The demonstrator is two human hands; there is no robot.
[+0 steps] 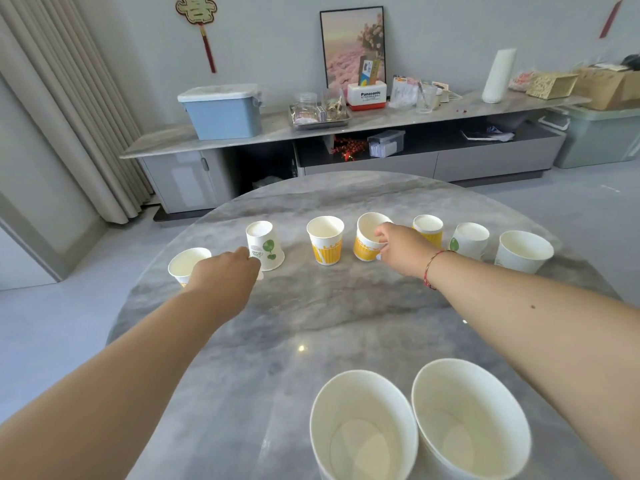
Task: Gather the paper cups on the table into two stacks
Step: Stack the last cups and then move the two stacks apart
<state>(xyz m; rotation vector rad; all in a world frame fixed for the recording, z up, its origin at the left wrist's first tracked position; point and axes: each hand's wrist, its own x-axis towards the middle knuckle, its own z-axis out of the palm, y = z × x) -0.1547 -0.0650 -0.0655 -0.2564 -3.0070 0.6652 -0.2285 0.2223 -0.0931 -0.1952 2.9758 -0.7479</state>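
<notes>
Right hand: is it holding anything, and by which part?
The right hand grips a tilted yellow-printed cup at its rim, thumb inside.

Beyond the round marble table (346,306), a long low cabinet (346,157) ran along the wall, with a blue lidded storage bin (223,112) at its left end and a metal tray (320,117) of small packets and glass jars beside it. A framed picture (353,46) of pink flowers leaned against the wall behind a white-and-red Panasonic box (367,95), and a tall white roll (498,76) stood farther right near some woven boxes (554,84) (contents unclear). A red knotted ornament (201,26) hung on the wall, and beige curtains (59,109) fell at the left.
</notes>
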